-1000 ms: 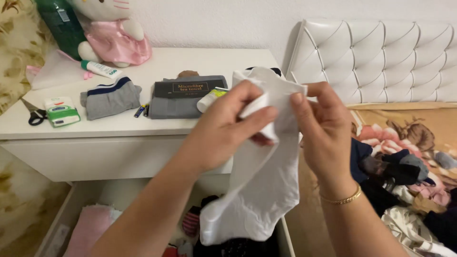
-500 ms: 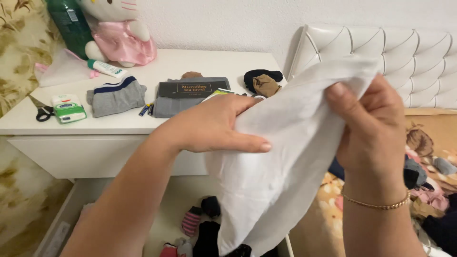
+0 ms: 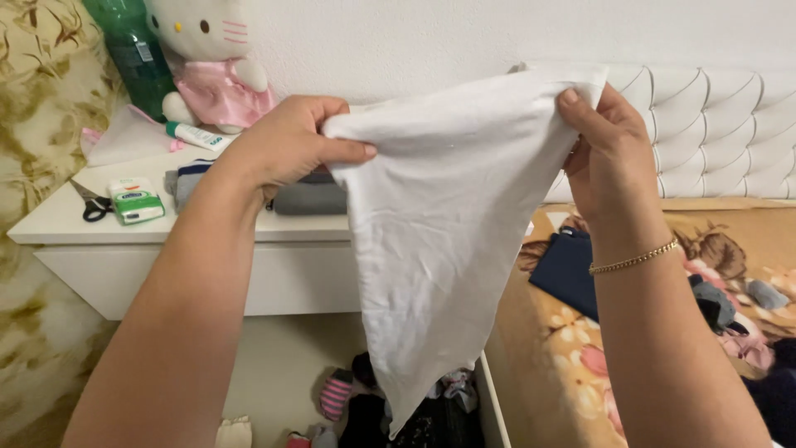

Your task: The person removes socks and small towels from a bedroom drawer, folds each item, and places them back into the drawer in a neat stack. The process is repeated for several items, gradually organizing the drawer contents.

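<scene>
Bed (image 3: 572, 348) at right: floral orange-brown cover, white tufted headboard (image 3: 730, 133), dark and grey clothes piled on it near the right edge.

White tabletop (image 3: 58, 220) on the left, open drawer (image 3: 282, 365) below it with small socks, one striped pink, plus dark items.

Cloth (image 3: 431, 241): plain white, thin, soft knit look, no print. Held up in the air in front of the tabletop edge and over the drawer. Top edge stretched roughly level between both hands; the rest hangs down and narrows to a point just above the drawer contents. Light creases and wrinkles, slightly see-through near the lower part.

Left hand (image 3: 286, 141): fingers pinching the cloth's top left corner, thumb pressed on the front. Right hand (image 3: 609, 153): fingers pinching the top right corner, thumb on front, gold bracelet (image 3: 634, 259) at the wrist.

On the tabletop, behind the left arm: plush toy (image 3: 217, 66) in a pink dress, green bottle (image 3: 137, 54), folded grey fabric (image 3: 311, 197), green-white packet (image 3: 135, 200), tube (image 3: 197, 136), scissors (image 3: 91, 203).
</scene>
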